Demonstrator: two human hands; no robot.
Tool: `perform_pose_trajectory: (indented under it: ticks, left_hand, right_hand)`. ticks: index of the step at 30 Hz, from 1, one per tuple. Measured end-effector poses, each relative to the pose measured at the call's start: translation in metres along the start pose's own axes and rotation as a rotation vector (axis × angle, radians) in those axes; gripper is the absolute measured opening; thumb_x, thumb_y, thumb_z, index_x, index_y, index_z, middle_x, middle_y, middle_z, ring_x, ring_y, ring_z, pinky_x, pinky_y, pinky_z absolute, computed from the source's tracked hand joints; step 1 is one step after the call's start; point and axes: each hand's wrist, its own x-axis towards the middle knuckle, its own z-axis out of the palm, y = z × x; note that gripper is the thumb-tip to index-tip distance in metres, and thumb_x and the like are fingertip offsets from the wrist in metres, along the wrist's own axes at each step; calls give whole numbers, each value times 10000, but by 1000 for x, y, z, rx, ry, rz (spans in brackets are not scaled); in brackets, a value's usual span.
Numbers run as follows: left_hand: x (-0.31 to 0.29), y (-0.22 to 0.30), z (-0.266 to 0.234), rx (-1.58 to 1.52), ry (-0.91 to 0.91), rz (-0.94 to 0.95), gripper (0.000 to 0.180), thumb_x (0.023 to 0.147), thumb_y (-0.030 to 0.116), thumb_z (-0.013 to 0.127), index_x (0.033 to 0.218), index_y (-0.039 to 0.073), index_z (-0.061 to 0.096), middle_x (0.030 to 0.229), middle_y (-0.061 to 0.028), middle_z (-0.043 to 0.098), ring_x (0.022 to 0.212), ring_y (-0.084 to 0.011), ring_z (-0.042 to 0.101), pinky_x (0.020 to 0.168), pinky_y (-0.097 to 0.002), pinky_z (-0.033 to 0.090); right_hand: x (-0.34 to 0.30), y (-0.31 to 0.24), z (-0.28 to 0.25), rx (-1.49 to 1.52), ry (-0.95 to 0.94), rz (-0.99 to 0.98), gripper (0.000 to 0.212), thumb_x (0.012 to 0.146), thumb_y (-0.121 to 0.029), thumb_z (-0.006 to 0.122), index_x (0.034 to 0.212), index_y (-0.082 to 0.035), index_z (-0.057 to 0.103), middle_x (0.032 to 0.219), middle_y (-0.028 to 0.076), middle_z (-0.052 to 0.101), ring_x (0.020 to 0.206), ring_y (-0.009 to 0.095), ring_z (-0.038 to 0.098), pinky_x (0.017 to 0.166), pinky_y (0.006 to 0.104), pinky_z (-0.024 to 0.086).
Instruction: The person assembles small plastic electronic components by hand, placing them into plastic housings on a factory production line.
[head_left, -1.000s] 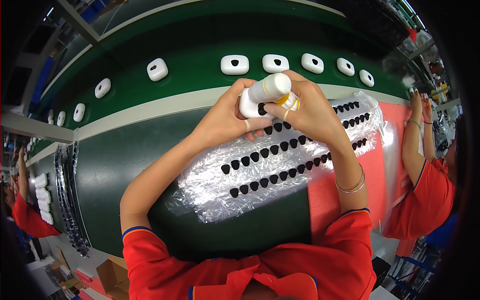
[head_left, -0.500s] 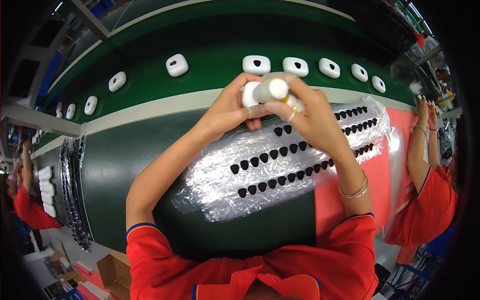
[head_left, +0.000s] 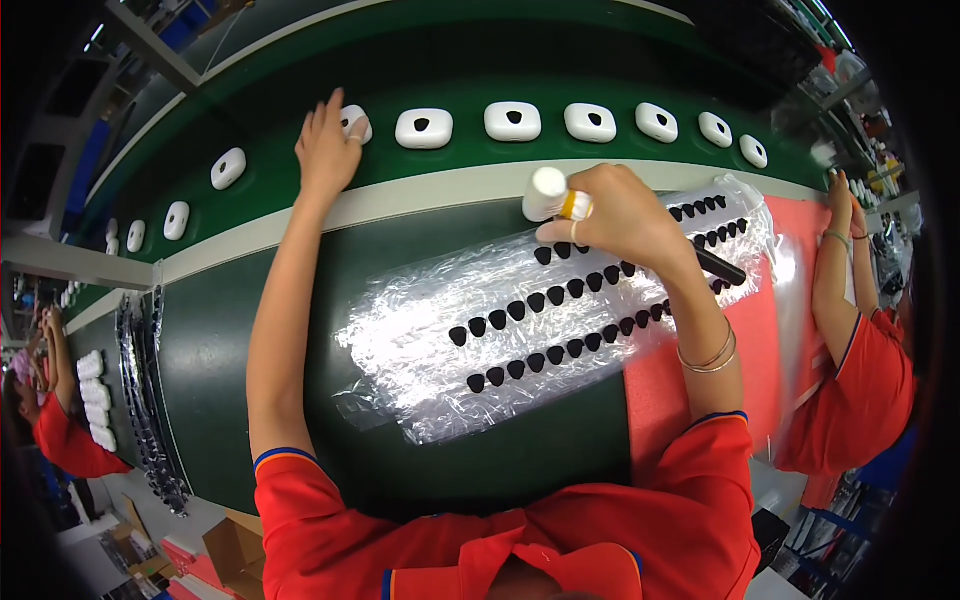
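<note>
My left hand (head_left: 328, 150) reaches over the green strip at the far left. Its fingers are stretched and apart around a white rounded case (head_left: 353, 120), with the thumb lying across it; the grip does not look closed. My right hand (head_left: 620, 215) is closed around a mallet-like tool (head_left: 546, 194) with a white cylindrical head, a yellow band and a black handle jutting out behind the hand. Below that hand, a clear plastic sheet (head_left: 420, 400) carries rows of small black rounded pieces (head_left: 516, 312). Beside my left hand stands another white case (head_left: 424, 129) with a black piece on its face.
More white cases (head_left: 512, 122) stand in a line along the green strip (head_left: 440, 70), behind a pale rail (head_left: 450, 180). Red foam (head_left: 665, 400) lies under the sheet's right end. Coworkers in red sit at both sides; one person's arm (head_left: 835, 260) is near the right edge.
My left hand has left the white case it held by the tool and moved far left. A case now stands in the former gap in the line. My right hand still grips the tool, its handle now showing.
</note>
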Motion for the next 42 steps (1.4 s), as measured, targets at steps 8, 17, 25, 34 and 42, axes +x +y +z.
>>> perform_pose_trajectory:
  ticks: [8, 17, 25, 34, 42]
  left_hand:
    - [-3, 46, -39, -874, -154, -429, 678, 725, 339, 695, 1199, -27, 378, 994, -154, 567, 844, -229, 606, 630, -264, 506]
    - [-57, 130, -69, -1661, -782, -269, 647, 747, -5, 623, 1281, 23, 259, 1154, -150, 476, 981, -267, 573, 765, -335, 529]
    - [-80, 160, -85, -1534, -781, -180, 530, 772, -36, 593, 1186, 36, 268, 1080, -147, 493, 901, -224, 601, 723, -313, 543]
    - [-78, 154, -84, -1499, -784, -151, 498, 780, 8, 608, 1182, 41, 316, 931, -125, 552, 742, -183, 624, 592, -271, 542]
    - [-68, 140, -82, -1478, -772, -162, 448, 776, 15, 608, 1155, 36, 370, 817, -98, 564, 598, -147, 596, 519, -262, 530]
  right_hand:
    - [5, 15, 15, -102, -105, -128, 308, 640, -223, 713, 789, 35, 632, 653, 163, 607, 572, 268, 592, 575, 339, 472]
    - [-15, -28, -12, 452, 246, -32, 240, 724, -140, 677, 891, 18, 610, 618, 24, 565, 417, 54, 458, 372, 188, 345]
    - [-12, -20, -2, 313, 360, -255, 258, 704, -73, 664, 940, 6, 596, 862, 68, 596, 768, 145, 578, 678, 270, 464]
    - [-15, -26, 1, 281, 299, -176, 331, 701, -75, 671, 998, -8, 541, 881, 76, 593, 851, 158, 577, 762, 288, 457]
    - [-21, -39, 1, 277, 347, -429, 364, 741, -83, 657, 1074, -26, 521, 964, 113, 618, 850, 182, 617, 716, 285, 479]
